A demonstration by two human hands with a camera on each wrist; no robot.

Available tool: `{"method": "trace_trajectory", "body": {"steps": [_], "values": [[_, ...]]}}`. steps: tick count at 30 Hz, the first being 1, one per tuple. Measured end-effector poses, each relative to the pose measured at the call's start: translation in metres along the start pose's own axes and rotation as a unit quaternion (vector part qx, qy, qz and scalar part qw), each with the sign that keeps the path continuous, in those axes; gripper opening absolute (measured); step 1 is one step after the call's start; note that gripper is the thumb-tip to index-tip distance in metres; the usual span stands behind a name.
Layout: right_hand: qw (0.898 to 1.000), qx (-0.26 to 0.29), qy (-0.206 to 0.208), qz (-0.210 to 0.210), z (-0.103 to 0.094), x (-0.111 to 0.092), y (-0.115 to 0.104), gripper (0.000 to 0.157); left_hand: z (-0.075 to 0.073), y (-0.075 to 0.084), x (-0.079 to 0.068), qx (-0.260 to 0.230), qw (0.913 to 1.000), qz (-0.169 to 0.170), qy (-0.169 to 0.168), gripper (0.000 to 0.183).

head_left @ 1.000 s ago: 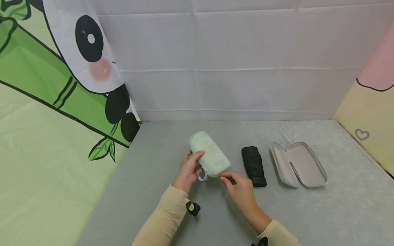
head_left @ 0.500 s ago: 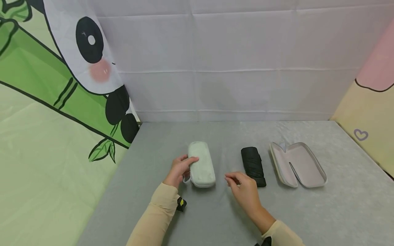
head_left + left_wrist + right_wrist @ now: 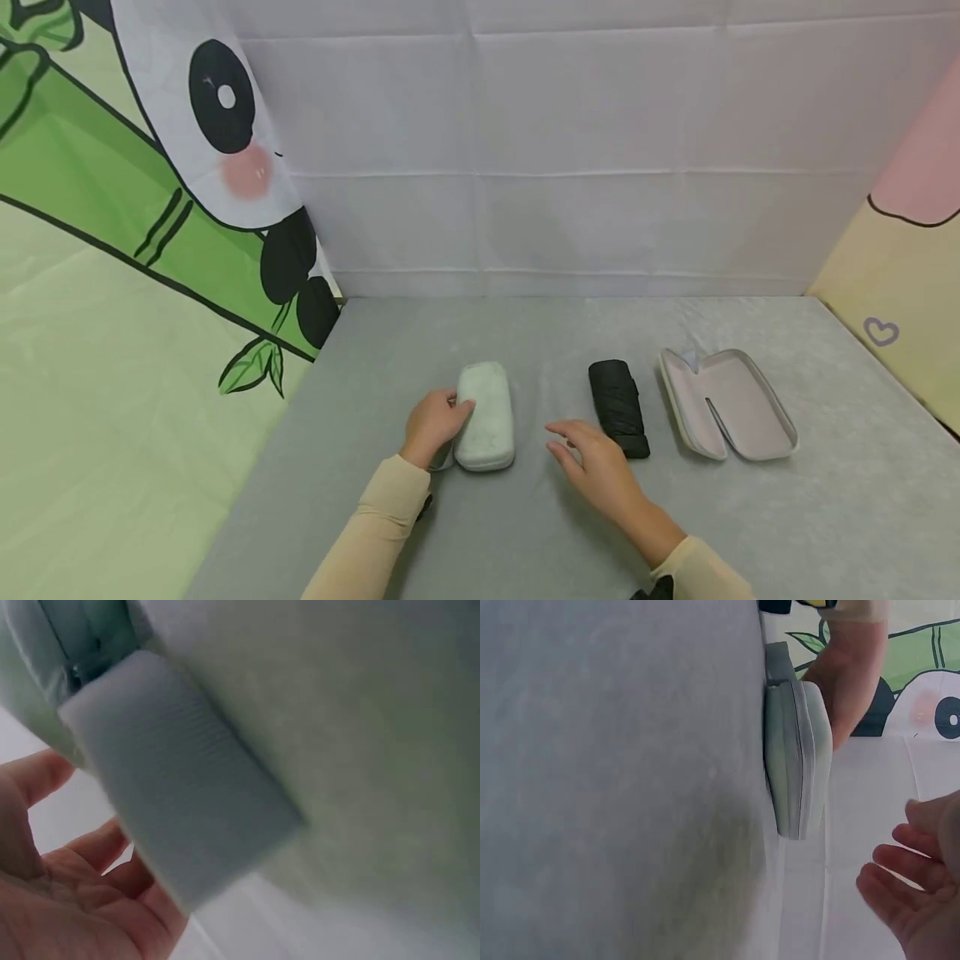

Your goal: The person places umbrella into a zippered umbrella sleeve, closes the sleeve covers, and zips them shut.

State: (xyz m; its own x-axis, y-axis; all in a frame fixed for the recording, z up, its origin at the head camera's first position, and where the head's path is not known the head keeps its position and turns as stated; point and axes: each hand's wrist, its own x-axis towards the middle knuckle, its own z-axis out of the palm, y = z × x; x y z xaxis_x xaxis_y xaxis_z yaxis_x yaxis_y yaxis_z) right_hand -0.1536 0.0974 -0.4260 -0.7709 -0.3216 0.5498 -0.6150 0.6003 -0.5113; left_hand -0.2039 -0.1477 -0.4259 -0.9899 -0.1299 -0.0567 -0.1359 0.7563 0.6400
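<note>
- Across the grey tabletop (image 3: 540,542), the things lie apart in a loose row, the open case (image 3: 750,408) farthest right.
- At the row's left end is the pale green case (image 3: 487,417), seemingly flat on the tabletop. It could skid or twist if the left thumb drags its edge on letting go. Its long axis runs nearly straight away from the person, one rounded end near, the other far.
- The black bundle (image 3: 617,408) sits between the two cases; an outward swing of the right hand (image 3: 600,475) might knock it.
- That hand is free, thumb and fingers a narrow gap apart.
- The left hand (image 3: 431,427) holds the green case's left edge, thumb on top.
- The short strap (image 3: 180,780), near those fingers, could snag them and pull the case askew.
</note>
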Motion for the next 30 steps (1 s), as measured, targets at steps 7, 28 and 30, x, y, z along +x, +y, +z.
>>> {"method": "trace_trajectory", "body": {"steps": [7,28,30], "values": [[0.999,-0.047,-0.013,-0.009,-0.015,-0.012,0.018,0.029,0.005,0.009,-0.024,0.113,0.9818,0.133,0.076,0.038],[0.987,-0.104,0.120,0.029,-0.060,-0.036,0.056,0.020,0.089,0.108,-0.023,-0.155,0.9716,0.175,-0.034,0.029],[0.987,-0.099,0.120,0.037,-0.062,-0.038,0.057,0.019,0.097,0.112,-0.020,-0.164,0.9750,0.144,-0.040,0.033]]}}
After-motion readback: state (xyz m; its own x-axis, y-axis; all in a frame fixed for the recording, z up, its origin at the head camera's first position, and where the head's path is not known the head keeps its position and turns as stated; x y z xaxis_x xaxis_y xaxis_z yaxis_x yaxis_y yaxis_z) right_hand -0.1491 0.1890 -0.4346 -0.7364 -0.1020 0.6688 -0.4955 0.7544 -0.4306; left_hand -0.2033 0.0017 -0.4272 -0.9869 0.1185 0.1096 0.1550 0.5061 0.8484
